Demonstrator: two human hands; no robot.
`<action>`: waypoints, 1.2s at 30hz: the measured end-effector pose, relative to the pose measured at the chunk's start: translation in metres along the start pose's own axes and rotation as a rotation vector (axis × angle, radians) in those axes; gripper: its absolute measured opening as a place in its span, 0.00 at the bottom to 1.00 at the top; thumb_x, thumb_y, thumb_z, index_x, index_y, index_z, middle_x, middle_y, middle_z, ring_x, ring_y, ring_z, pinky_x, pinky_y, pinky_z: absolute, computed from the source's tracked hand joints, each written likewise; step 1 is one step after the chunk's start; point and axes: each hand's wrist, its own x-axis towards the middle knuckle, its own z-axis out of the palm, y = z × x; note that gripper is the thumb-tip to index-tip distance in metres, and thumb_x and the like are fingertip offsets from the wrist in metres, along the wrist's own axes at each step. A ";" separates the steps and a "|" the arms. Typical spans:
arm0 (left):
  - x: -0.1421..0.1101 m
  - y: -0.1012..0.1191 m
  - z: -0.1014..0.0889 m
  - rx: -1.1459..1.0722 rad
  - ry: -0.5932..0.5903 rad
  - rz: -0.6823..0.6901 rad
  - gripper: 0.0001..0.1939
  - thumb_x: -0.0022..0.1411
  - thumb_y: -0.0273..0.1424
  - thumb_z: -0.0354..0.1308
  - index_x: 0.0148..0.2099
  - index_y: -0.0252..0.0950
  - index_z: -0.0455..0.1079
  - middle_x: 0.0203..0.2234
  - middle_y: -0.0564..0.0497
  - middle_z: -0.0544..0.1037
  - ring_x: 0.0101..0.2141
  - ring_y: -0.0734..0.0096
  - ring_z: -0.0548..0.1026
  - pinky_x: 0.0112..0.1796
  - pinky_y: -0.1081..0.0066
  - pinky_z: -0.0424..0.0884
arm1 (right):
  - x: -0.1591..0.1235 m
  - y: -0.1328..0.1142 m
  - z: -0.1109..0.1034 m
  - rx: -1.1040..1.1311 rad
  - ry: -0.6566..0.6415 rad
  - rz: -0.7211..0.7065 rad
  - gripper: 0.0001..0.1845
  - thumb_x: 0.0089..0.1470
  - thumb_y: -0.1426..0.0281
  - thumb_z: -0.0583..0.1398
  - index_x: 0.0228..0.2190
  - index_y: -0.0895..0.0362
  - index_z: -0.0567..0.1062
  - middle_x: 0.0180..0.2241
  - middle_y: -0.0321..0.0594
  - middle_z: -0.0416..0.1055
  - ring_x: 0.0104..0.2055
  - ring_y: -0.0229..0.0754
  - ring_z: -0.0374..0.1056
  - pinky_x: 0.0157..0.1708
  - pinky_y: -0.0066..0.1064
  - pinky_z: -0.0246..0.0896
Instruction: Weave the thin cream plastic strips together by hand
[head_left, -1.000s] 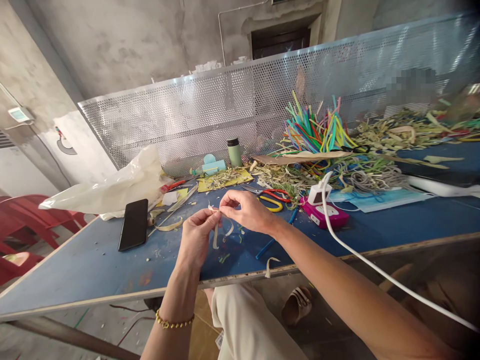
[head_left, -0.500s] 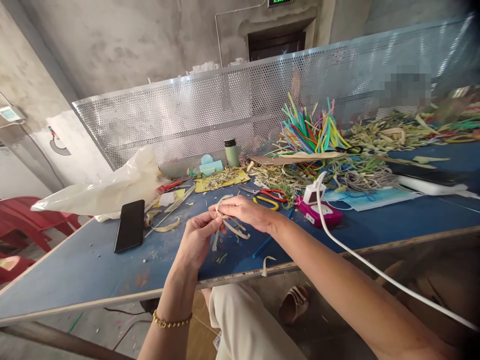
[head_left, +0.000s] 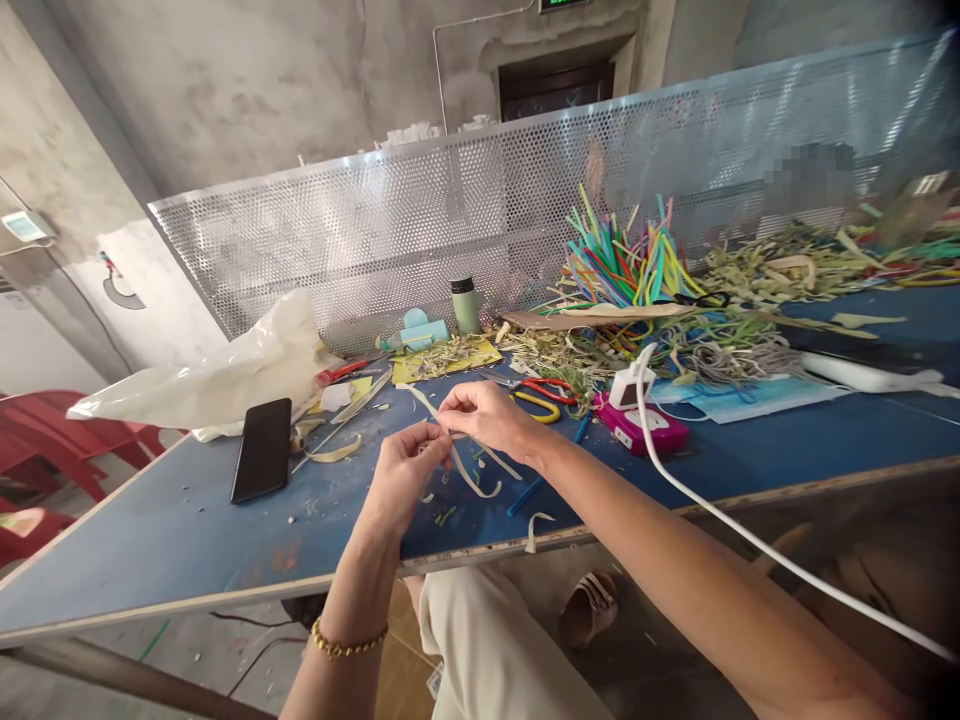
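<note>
Pale flat plant-fibre strips (head_left: 474, 482) run out from between my hands over the blue table (head_left: 187, 540). My left hand (head_left: 409, 470) pinches them, thumb against fingers, with a beaded bracelet lower on that wrist. Close against it on the upper right, my right hand (head_left: 486, 415) has its fingertips closed on the strips too. One strip end points up and left past the right fingers, while others trail down and right, one curling at its tip. The exact crossing of the strips is hidden by the fingers.
A black phone (head_left: 261, 450) lies left, near a plastic bag (head_left: 225, 370). Red-handled scissors (head_left: 551, 388), a magenta power bank (head_left: 641, 425) with a white cable, a green bottle (head_left: 465, 306) and colourful pipe cleaners (head_left: 622, 255) stand behind and right. A perforated metal screen (head_left: 360, 240) borders the back.
My right hand's fingers have gone from stretched flat over the strips to a pinch. The strips have shifted: one end now points up-left, and the trailing ends reach further right.
</note>
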 end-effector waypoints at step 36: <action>0.004 0.006 0.004 0.018 0.042 -0.123 0.11 0.49 0.37 0.65 0.24 0.35 0.70 0.17 0.53 0.72 0.18 0.76 0.66 0.22 0.74 0.56 | 0.000 -0.007 -0.001 -0.012 0.148 -0.315 0.09 0.51 0.65 0.65 0.29 0.59 0.78 0.28 0.37 0.72 0.28 0.34 0.62 0.30 0.28 0.58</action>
